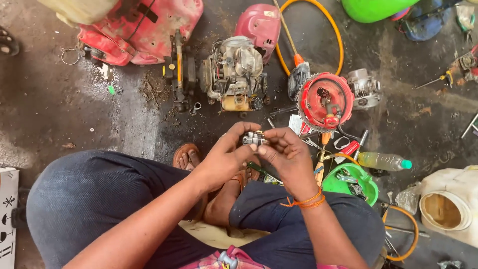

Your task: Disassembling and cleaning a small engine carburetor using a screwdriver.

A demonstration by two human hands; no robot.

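Even, soft daylight is cast across the scene; shadows are kept faint (edges are slightly bowed), and focus is held sharp.

Repair workshop floor: oily concrete, dismantled small engine (stripped bare), scattered screwdriver.

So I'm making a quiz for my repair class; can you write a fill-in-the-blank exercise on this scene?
1. Both hands, left hand and right hand, hold one small ____ part.
2. The right wrist wears ____ thread bands.
3. The bowl of small parts beside the right knee is ____.
4. The plastic bottle lies on its ____.

Missing words: metal; orange; green; side
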